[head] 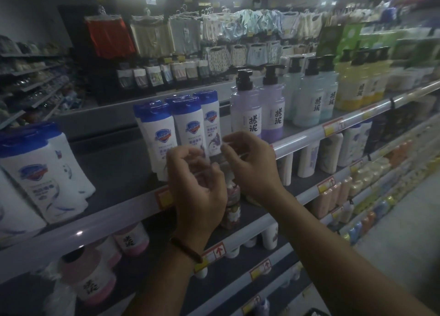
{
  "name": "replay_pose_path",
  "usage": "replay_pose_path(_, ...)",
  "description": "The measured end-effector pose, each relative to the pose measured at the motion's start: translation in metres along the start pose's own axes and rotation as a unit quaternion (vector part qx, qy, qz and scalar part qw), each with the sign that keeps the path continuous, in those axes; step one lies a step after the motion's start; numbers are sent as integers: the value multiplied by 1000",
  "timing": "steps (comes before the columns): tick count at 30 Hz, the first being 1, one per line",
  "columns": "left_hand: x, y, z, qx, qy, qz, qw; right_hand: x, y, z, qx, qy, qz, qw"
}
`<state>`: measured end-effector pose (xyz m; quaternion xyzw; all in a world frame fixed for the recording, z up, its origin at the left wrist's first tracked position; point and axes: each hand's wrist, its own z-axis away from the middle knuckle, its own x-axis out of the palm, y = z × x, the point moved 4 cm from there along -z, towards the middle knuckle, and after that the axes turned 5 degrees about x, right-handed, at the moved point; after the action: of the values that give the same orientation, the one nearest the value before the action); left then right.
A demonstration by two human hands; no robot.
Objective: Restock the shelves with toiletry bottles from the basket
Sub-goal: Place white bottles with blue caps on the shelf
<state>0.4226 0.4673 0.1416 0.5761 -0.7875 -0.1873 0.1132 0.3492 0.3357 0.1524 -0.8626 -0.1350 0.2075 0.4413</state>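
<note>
Dim, soft, wide-angle edge warp.

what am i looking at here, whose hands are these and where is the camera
There is one picture, taken by a wide-angle camera worn on a person's head, looking forward and down. That is why the edges bend and you see only forearms. No machine is involved: a person is stocking a shop shelf.

The left hand and right hand are raised in front of a cluster of white bottles with blue caps. The fingers are curled near the bottles' lower parts; whether either hand actually grips one is hard to tell, as the picture is dim and blurred.

To the right on the same shelf stand lilac pump bottles, then pale blue pump bottles and yellow pump bottles. More blue-capped bottles stand at far left.
</note>
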Motion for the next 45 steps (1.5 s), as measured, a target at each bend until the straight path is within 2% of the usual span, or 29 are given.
replay_pose_path(4,24,3,15,-74,-26,47,996,-20,7,9,0,20,1,1000)
replay_pose_path(12,67,8,44,-134,-97,105,981,-67,37,35,41,49,24,998)
replay_pose_path(16,90,3,71,-152,-141,99,973,-92,57,60,62,77,54,994)
replay_pose_path(20,113,6,106,-217,-191,140,947,-111,91,86,110,77,75,988)
replay_pose_path(23,128,9,136,-223,-226,154,936,-127,114,111,139,85,86,983)
replay_pose_path(31,164,3,236,-271,-330,164,889,-166,182,193,263,109,118,951)
replay_pose_path(37,173,-8,301,-304,-394,158,853,-181,230,247,325,115,132,929)
replay_pose_path(45,168,-40,388,-339,-424,120,831,-172,292,338,425,128,103,890)
